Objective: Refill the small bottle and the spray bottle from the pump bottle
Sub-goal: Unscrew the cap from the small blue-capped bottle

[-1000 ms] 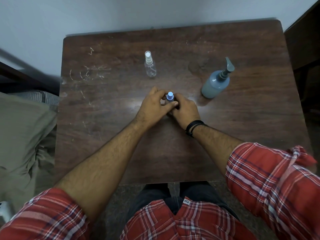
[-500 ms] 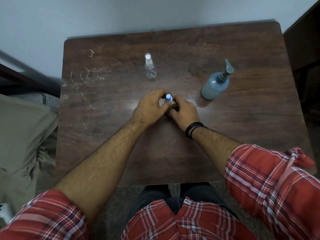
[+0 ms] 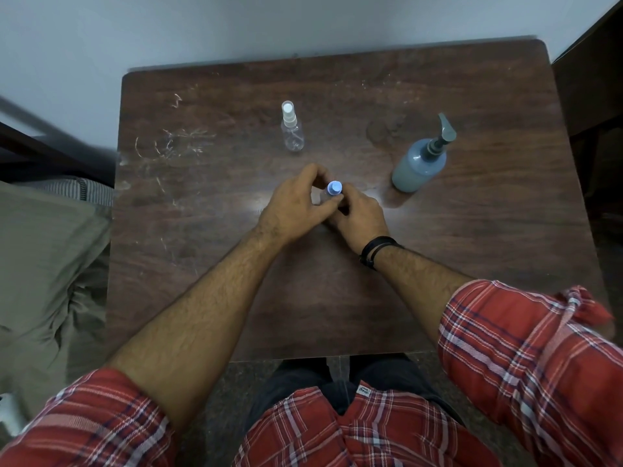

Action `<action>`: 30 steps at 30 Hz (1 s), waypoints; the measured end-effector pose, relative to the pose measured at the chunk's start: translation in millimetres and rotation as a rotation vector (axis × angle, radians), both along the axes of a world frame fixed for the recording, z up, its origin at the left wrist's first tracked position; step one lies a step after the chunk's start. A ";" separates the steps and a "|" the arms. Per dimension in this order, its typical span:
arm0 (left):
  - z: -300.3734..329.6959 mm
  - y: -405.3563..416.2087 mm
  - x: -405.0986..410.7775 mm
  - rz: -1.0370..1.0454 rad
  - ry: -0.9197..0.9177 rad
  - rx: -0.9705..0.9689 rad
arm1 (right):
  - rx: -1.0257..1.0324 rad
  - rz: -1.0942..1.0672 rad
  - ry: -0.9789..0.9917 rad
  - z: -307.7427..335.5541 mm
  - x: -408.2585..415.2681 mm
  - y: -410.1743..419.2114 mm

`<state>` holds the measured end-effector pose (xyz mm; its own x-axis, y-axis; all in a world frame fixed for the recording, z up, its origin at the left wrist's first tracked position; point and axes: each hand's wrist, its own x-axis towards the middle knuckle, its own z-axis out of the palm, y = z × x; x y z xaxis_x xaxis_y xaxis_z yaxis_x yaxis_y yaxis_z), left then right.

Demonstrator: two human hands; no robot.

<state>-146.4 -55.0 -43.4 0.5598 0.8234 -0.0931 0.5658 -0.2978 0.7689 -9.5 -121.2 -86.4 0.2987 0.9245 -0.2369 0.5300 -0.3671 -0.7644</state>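
A small bottle with a light blue cap (image 3: 334, 188) stands at the middle of the dark wooden table (image 3: 472, 251). My left hand (image 3: 296, 205) curls around its left side and my right hand (image 3: 360, 215) grips it from the right; the bottle's body is mostly hidden by my fingers. A clear spray bottle (image 3: 292, 131) with a white nozzle stands upright behind my hands. The grey-blue pump bottle (image 3: 419, 163) stands to the right, its spout pointing away from me.
The table's back edge meets a pale wall (image 3: 236, 25). Olive fabric (image 3: 43, 264) lies off the left edge and dark furniture (image 3: 593, 79) stands at the right. Pale scratches (image 3: 168, 146) mark the table's left side.
Both hands stay on the small bottle; my left fingers have shifted slightly around the cap. The spray and pump bottles have not moved.
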 end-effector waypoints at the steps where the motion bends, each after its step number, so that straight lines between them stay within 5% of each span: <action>1: 3.1 -0.7 0.3 0.006 -0.022 0.000 | 0.003 -0.005 -0.001 0.1 -0.2 -0.2; 14: 71.3 8.8 -17.4 0.201 -0.432 0.114 | -0.009 -0.011 0.032 5.2 -0.2 -1.4; 17: 58.4 20.4 -37.4 0.212 -0.219 0.210 | -0.002 -0.009 0.034 4.6 -0.3 -0.9; 20: 17.3 26.2 -60.6 0.156 0.179 0.282 | 0.006 -0.014 0.038 4.1 -0.9 -0.8; 23: -16.6 24.9 -74.5 0.089 0.467 0.181 | -0.002 -0.026 0.032 4.2 -1.4 -1.1; 30: -38.5 24.6 -67.6 0.078 0.603 0.066 | 0.001 0.004 -0.022 -1.1 -6.5 -3.4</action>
